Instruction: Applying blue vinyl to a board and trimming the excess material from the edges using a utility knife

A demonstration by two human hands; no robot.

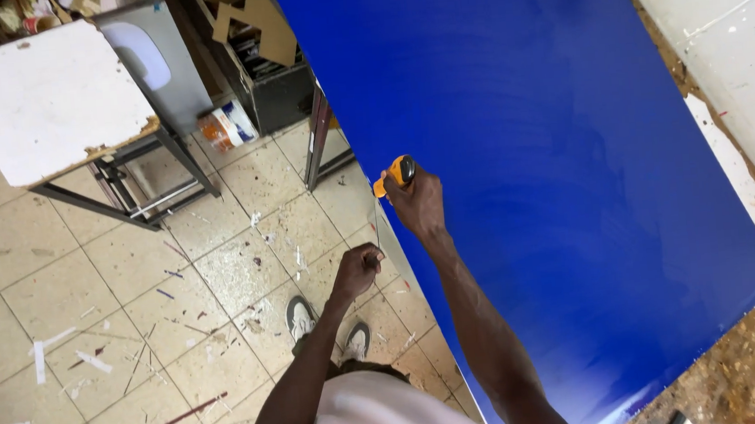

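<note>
two bare hands work at the left edge of a large blue sheet (535,164) laid flat on a worktable (722,32) with a worn, paint-flecked top. right hand (416,202) is closed in a fist around an orange-and-black utility knife (395,174), held right at the sheet's edge. left hand (357,269) sits lower and just off the edge, fingers pinched shut on a thin strip (377,230) that runs up toward the knife; strip is too fine to tell more. both forearms reach out from a white shirt (385,418). below, grey shoes (300,317) stand on a tiled floor (91,333) littered with scraps and offcuts. well off to the left, a metal-framed stool (45,99) with a chipped white top; beside it a tipped paint can (225,125).
</note>
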